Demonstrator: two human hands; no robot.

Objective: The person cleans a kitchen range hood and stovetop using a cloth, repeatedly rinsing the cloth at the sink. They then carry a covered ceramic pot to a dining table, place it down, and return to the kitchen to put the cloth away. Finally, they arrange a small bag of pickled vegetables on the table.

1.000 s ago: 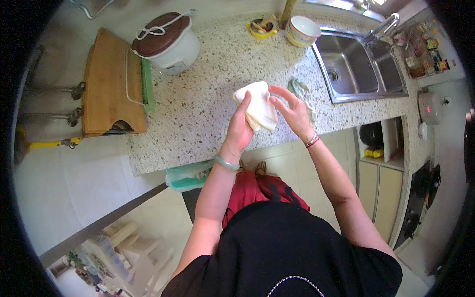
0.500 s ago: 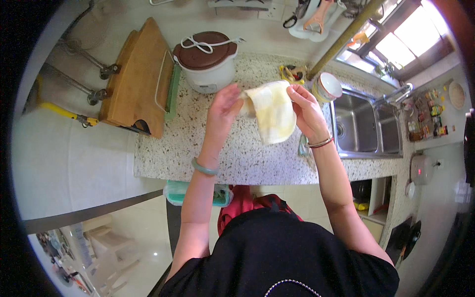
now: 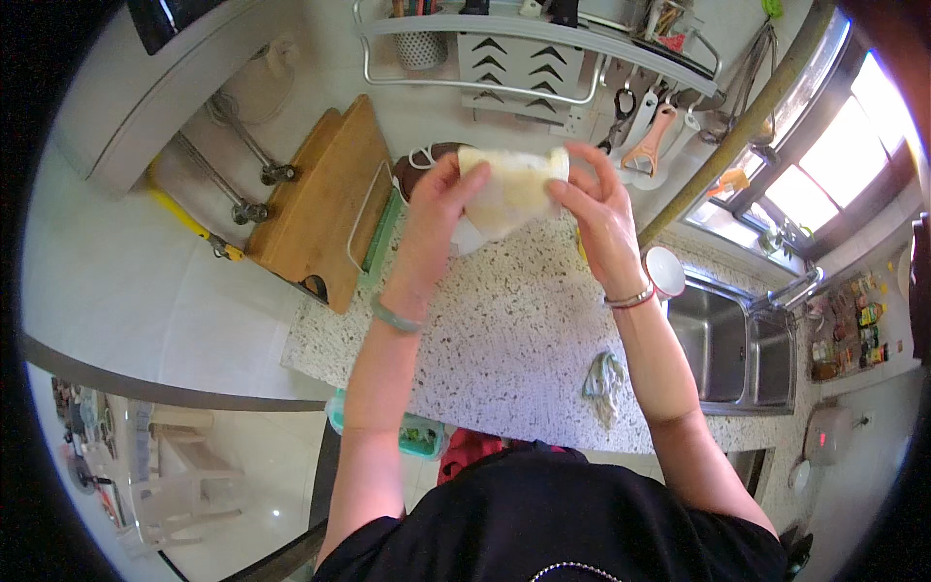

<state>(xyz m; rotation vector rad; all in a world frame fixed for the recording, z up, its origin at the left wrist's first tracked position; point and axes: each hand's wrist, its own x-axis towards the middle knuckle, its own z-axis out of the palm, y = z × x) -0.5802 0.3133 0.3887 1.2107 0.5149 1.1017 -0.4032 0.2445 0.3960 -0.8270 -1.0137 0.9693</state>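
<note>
A pale yellow and white cloth (image 3: 509,194), folded over, is stretched between my two hands above the speckled counter (image 3: 514,330). My left hand (image 3: 432,218) pinches its left edge between thumb and fingers. At the right edge, the thumb and fingers of my right hand (image 3: 601,213) close on it. Behind the cloth, an electric pot (image 3: 419,177) with a brown lid and white cord is mostly covered from sight. A second, crumpled cloth (image 3: 604,388) lies on the counter near my right forearm. Just past my right wrist stands a white bowl (image 3: 664,272).
Wooden cutting boards (image 3: 325,199) lean in a rack at the left. A steel double sink (image 3: 708,344) is set in the counter at the right. Utensils such as a peeler (image 3: 650,141) hang from a wall rack (image 3: 543,27). A lidded green container (image 3: 422,436) sits below the counter's front edge.
Both hands have raised the cloth upward in the view, and my left hand now grips its edge. The view has tilted up, bringing the wall rack into sight.
</note>
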